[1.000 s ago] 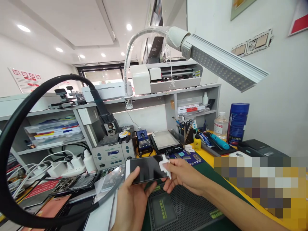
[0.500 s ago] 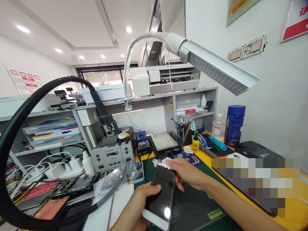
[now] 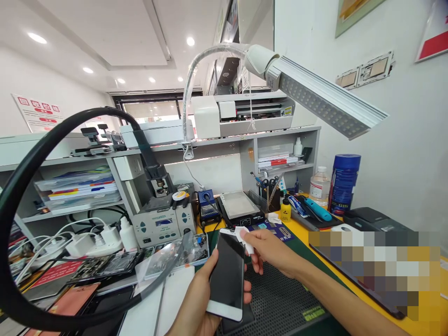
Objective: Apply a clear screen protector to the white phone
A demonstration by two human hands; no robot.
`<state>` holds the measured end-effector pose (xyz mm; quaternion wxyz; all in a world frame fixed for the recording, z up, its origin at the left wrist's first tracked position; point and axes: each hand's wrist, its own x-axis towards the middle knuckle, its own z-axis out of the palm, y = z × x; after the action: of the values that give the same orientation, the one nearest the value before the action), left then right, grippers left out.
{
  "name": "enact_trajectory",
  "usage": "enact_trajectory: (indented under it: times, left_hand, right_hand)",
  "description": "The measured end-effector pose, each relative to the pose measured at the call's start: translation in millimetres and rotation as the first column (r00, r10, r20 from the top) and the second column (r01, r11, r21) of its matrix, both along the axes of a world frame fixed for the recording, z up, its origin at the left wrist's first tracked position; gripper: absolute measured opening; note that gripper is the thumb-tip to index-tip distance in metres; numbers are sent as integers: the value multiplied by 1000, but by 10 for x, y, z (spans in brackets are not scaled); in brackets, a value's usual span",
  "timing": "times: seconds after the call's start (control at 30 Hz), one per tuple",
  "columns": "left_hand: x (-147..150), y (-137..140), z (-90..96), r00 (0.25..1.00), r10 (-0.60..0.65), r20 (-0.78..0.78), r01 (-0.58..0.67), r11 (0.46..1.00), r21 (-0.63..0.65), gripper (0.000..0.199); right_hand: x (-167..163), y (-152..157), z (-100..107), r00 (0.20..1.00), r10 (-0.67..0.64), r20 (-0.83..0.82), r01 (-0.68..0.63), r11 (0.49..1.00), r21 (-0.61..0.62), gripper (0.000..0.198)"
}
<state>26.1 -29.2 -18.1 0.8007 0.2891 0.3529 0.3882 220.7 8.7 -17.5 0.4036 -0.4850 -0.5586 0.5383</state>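
Observation:
A white-framed smartphone [image 3: 227, 273] with a dark screen rests in my left hand [image 3: 200, 298]. The thumb lies along its left edge and the fingertips wrap round its right edge. My right hand [image 3: 268, 246] pinches a crumpled white tissue [image 3: 242, 237] against the phone's upper right corner. Below the phone lies a black perforated mat [image 3: 276, 298], and a dark flat piece [image 3: 238, 322] on it is partly covered by the phone and my left hand.
A hot-air station [image 3: 159, 228] with a thick black hose [image 3: 21, 196] curves round the left side. Several phones and parts lie at lower left. Behind stand a heating plate [image 3: 240, 205], a yellow bottle [image 3: 285, 210] and a tool holder [image 3: 271, 196]. An LED lamp [image 3: 325, 93] hangs overhead.
The phone has turned more upright. My left thumb has moved off the screen to the left edge, with fingers now showing on the right. The tissue has shifted from the top edge to the right corner.

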Motion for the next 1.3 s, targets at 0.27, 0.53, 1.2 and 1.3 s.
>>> enact_trajectory:
  times: [0.27, 0.53, 1.2, 1.3]
  left_hand:
    - [-49, 55, 106, 990, 125, 57, -125, 992, -10, 41]
    - [-8, 25, 146, 976, 208, 66, -207, 978, -23, 36]
    - [-7, 0, 171, 944, 306, 127, -308, 951, -4, 35]
    - [-16, -19, 196, 948, 285, 144, -285, 958, -20, 38]
  right_hand:
    - [-47, -131, 62, 971, 239, 12, -237, 968, -78, 62]
    - [-94, -212, 68, 869, 482, 106, -459, 868, -188, 59]
    - [-118, -209, 50, 863, 500, 77, -480, 857, -188, 50]
    - [-129, -228, 59, 873, 476, 110, -463, 878, -125, 46]
